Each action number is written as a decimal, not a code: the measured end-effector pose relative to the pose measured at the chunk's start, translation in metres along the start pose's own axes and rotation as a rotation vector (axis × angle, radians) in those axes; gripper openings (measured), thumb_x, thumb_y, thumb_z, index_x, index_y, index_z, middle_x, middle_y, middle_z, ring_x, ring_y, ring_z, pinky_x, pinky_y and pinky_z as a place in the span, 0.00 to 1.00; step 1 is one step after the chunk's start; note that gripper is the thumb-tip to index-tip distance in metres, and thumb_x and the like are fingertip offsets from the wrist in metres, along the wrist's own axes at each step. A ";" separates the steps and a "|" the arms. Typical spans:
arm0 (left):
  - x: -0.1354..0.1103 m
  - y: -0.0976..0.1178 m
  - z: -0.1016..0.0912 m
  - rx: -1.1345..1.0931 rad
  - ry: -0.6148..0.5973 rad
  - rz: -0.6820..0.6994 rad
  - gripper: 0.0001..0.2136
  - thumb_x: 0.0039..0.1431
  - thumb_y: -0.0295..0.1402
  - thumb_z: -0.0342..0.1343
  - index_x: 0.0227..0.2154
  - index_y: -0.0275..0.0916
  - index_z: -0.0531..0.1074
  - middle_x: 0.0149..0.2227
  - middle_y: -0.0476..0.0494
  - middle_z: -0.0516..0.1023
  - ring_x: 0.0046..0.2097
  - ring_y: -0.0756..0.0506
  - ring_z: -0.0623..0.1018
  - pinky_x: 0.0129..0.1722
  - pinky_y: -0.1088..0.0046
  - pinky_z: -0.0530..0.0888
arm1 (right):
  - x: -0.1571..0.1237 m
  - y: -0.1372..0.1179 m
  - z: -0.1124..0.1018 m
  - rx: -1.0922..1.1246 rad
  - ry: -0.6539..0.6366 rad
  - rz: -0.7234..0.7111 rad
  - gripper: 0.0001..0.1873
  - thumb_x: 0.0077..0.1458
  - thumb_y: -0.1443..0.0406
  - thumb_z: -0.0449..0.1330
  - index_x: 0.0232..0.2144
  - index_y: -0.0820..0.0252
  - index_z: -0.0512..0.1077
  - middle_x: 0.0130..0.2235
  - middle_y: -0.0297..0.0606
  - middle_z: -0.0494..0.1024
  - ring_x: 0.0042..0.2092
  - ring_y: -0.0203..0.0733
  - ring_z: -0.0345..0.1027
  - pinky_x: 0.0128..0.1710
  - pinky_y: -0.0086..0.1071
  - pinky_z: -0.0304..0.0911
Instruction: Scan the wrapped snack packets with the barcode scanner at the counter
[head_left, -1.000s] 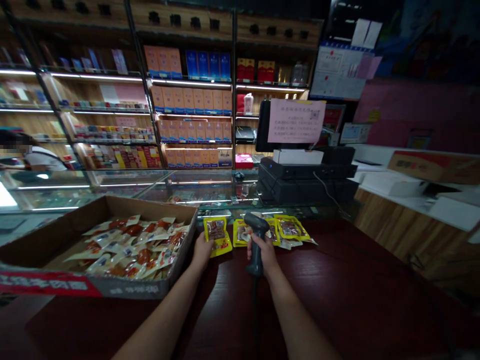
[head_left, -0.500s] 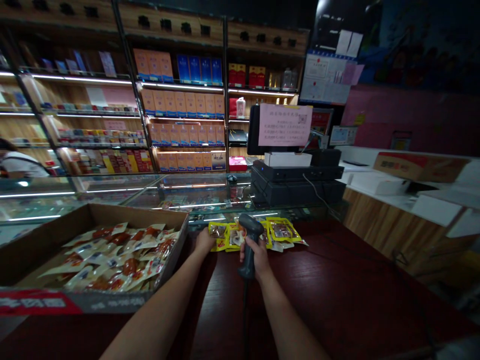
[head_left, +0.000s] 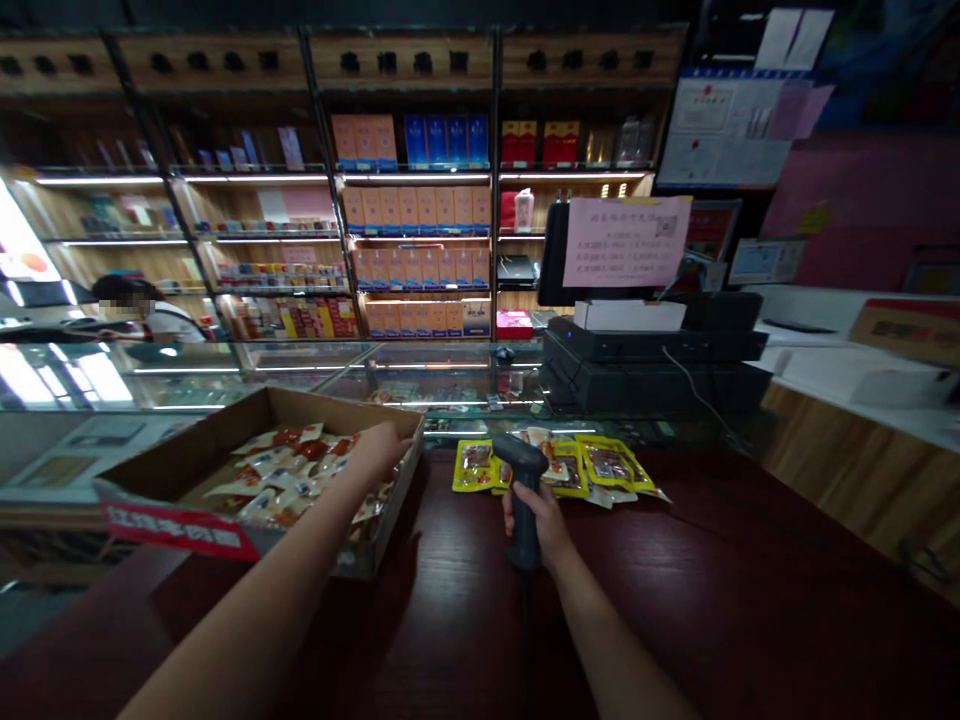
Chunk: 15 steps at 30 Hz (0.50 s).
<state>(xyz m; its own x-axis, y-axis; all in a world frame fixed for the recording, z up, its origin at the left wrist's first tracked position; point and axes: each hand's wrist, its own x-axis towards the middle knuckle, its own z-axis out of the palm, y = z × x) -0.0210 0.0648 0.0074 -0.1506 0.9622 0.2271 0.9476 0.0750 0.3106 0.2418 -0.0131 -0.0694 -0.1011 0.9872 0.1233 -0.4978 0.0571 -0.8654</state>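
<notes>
My right hand is closed round the grip of a dark barcode scanner, held upright over the dark red counter. Just beyond the scanner lies a small spread of yellow snack packets. My left hand reaches into an open cardboard box at the left, over a heap of white and red snack packets. Its fingers are hidden among the packets, so I cannot see whether it holds one.
A black cash register with a screen and a pink notice stands behind the yellow packets. Glass display cases and lit shelves of boxed goods fill the back. Another person is at the far left. A white side counter lies right.
My left hand has let go of the yellow packet, now lying with the others, and has swung left into the cardboard box. My right hand keeps hold of the scanner.
</notes>
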 end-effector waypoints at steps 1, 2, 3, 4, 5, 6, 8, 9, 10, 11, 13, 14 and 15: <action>0.001 -0.015 -0.004 0.060 -0.045 -0.047 0.10 0.44 0.40 0.59 0.24 0.37 0.74 0.33 0.32 0.79 0.41 0.36 0.77 0.41 0.65 0.70 | -0.002 0.003 0.002 -0.011 -0.037 0.016 0.19 0.43 0.55 0.64 0.33 0.62 0.68 0.18 0.30 0.71 0.15 0.33 0.61 0.13 0.26 0.59; 0.002 -0.029 -0.005 0.101 -0.093 -0.074 0.11 0.41 0.41 0.60 0.22 0.38 0.73 0.33 0.31 0.79 0.40 0.35 0.77 0.40 0.64 0.70 | -0.003 0.005 0.004 -0.020 -0.075 0.031 0.19 0.44 0.55 0.64 0.34 0.62 0.68 0.19 0.30 0.71 0.15 0.32 0.61 0.13 0.25 0.59; 0.001 -0.039 -0.004 0.125 -0.137 -0.090 0.12 0.39 0.42 0.61 0.21 0.38 0.72 0.33 0.31 0.79 0.40 0.35 0.77 0.40 0.64 0.71 | -0.005 0.008 0.005 -0.027 -0.108 0.044 0.19 0.44 0.56 0.64 0.34 0.62 0.68 0.19 0.30 0.71 0.15 0.32 0.61 0.13 0.25 0.59; -0.001 -0.047 -0.002 0.134 -0.175 -0.095 0.13 0.37 0.43 0.62 0.21 0.38 0.72 0.34 0.30 0.79 0.39 0.34 0.78 0.38 0.64 0.71 | -0.006 0.010 0.007 -0.030 -0.138 0.055 0.19 0.45 0.56 0.64 0.35 0.63 0.69 0.20 0.30 0.72 0.16 0.32 0.62 0.14 0.25 0.59; -0.003 -0.051 0.001 0.133 -0.207 -0.097 0.14 0.36 0.44 0.62 0.20 0.38 0.71 0.34 0.29 0.79 0.38 0.34 0.78 0.37 0.64 0.71 | -0.007 0.011 0.008 -0.032 -0.158 0.063 0.19 0.45 0.56 0.63 0.35 0.63 0.69 0.20 0.30 0.72 0.16 0.32 0.62 0.14 0.25 0.59; -0.005 -0.053 0.004 0.127 -0.226 -0.105 0.15 0.35 0.44 0.63 0.20 0.38 0.71 0.34 0.29 0.79 0.38 0.35 0.78 0.36 0.64 0.71 | -0.008 0.012 0.009 -0.033 -0.170 0.070 0.19 0.45 0.56 0.63 0.36 0.63 0.69 0.20 0.30 0.71 0.16 0.31 0.61 0.14 0.25 0.59; -0.010 -0.052 0.009 0.111 -0.230 -0.123 0.15 0.33 0.44 0.64 0.19 0.38 0.70 0.33 0.29 0.79 0.37 0.35 0.78 0.34 0.66 0.71 | -0.009 0.014 0.009 -0.039 -0.177 0.077 0.20 0.44 0.56 0.64 0.36 0.64 0.69 0.19 0.29 0.71 0.15 0.31 0.61 0.14 0.24 0.59; -0.011 -0.051 0.010 0.098 -0.219 -0.132 0.16 0.31 0.43 0.65 0.19 0.38 0.70 0.33 0.29 0.79 0.37 0.35 0.78 0.34 0.66 0.71 | -0.008 0.014 0.009 -0.043 -0.174 0.079 0.21 0.44 0.55 0.64 0.36 0.64 0.69 0.19 0.29 0.71 0.15 0.31 0.61 0.13 0.24 0.59; -0.012 -0.050 0.010 0.080 -0.205 -0.142 0.16 0.29 0.42 0.65 0.19 0.38 0.69 0.32 0.30 0.79 0.37 0.35 0.78 0.34 0.67 0.71 | -0.008 0.015 0.009 -0.046 -0.169 0.081 0.21 0.43 0.55 0.64 0.37 0.64 0.69 0.19 0.29 0.71 0.15 0.31 0.61 0.13 0.24 0.59; -0.013 -0.050 0.009 0.053 -0.183 -0.149 0.15 0.28 0.40 0.66 0.19 0.38 0.69 0.30 0.32 0.79 0.37 0.35 0.78 0.33 0.67 0.71 | -0.007 0.015 0.009 -0.048 -0.165 0.082 0.22 0.43 0.55 0.64 0.37 0.64 0.69 0.19 0.29 0.71 0.15 0.31 0.61 0.13 0.24 0.59; -0.012 -0.053 0.007 -0.038 -0.132 -0.164 0.15 0.26 0.38 0.66 0.18 0.39 0.68 0.25 0.37 0.78 0.35 0.37 0.78 0.33 0.68 0.71 | -0.006 0.016 0.008 -0.046 -0.165 0.081 0.22 0.43 0.54 0.65 0.37 0.64 0.69 0.19 0.29 0.71 0.15 0.31 0.61 0.13 0.24 0.59; -0.012 -0.055 0.006 -0.109 -0.094 -0.166 0.14 0.26 0.37 0.66 0.18 0.39 0.68 0.22 0.40 0.76 0.33 0.38 0.78 0.32 0.69 0.71 | -0.006 0.017 0.007 -0.042 -0.166 0.078 0.22 0.43 0.54 0.65 0.37 0.64 0.69 0.19 0.29 0.71 0.15 0.31 0.61 0.13 0.24 0.59; -0.011 -0.058 0.004 -0.197 -0.055 -0.164 0.14 0.26 0.36 0.66 0.18 0.39 0.68 0.20 0.43 0.75 0.31 0.39 0.77 0.31 0.70 0.71 | -0.006 0.017 0.007 -0.038 -0.171 0.075 0.22 0.43 0.55 0.64 0.37 0.64 0.69 0.19 0.29 0.71 0.15 0.31 0.62 0.13 0.24 0.59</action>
<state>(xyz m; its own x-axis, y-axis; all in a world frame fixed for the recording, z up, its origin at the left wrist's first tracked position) -0.0728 0.0507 -0.0166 -0.2769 0.9546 0.1097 0.8379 0.1840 0.5139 0.2281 -0.0189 -0.0815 -0.2836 0.9493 0.1357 -0.4504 -0.0070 -0.8928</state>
